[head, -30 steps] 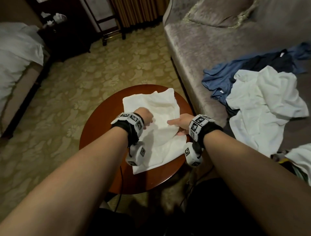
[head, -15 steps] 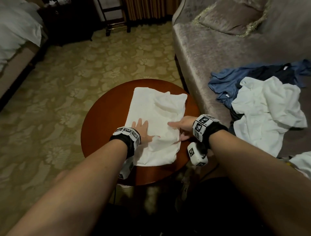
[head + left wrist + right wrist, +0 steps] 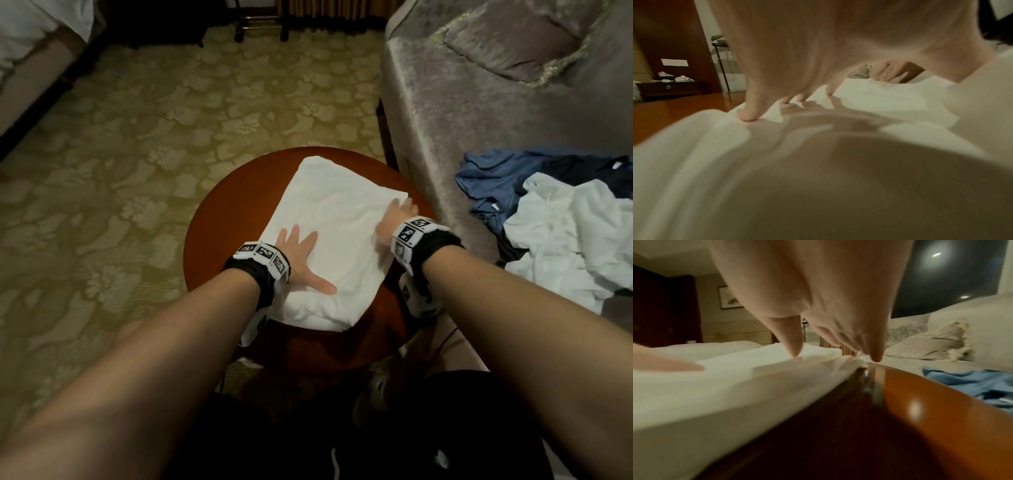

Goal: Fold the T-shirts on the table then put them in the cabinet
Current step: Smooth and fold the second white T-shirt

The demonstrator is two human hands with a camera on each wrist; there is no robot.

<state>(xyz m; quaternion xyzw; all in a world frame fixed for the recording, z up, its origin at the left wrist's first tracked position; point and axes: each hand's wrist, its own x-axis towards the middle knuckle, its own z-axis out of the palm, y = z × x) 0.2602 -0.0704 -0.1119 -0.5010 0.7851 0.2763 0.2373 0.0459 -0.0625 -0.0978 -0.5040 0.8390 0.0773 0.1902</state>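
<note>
Head view, largest first: grey sofa [image 3: 479,113] along the right side, patterned carpet [image 3: 154,137] across the rest of the floor. A heap of unfolded clothes [image 3: 565,233], white over blue and dark pieces, lies on the sofa seat, well apart from the work. Round red-brown desk [image 3: 219,240] stands just beside the sofa; on it lies the white T-shirt [image 3: 342,233], already narrowed to a rough rectangle running from the near edge toward the far side, with some cloth hanging over the near-left edge. Left hand [image 3: 301,257] lies flat on the near part of the shirt, fingers spread and straight, pressing, gripping nothing; the left wrist view shows fingertips [image 3: 748,116] resting on the cloth. Right hand [image 3: 397,216] rests at the shirt's right edge near the far corner, fingers extended, grasping nothing; in the right wrist view one fingertip touches the cloth, another comes down at the desk edge beside it. Step in hand, by my reading: smoothing and squaring the folded panel. Next move likely calls for pinching one short end with both hands and folding it across to the other, edges kept aligned. No cabinet identified with certainty in these views.
</note>
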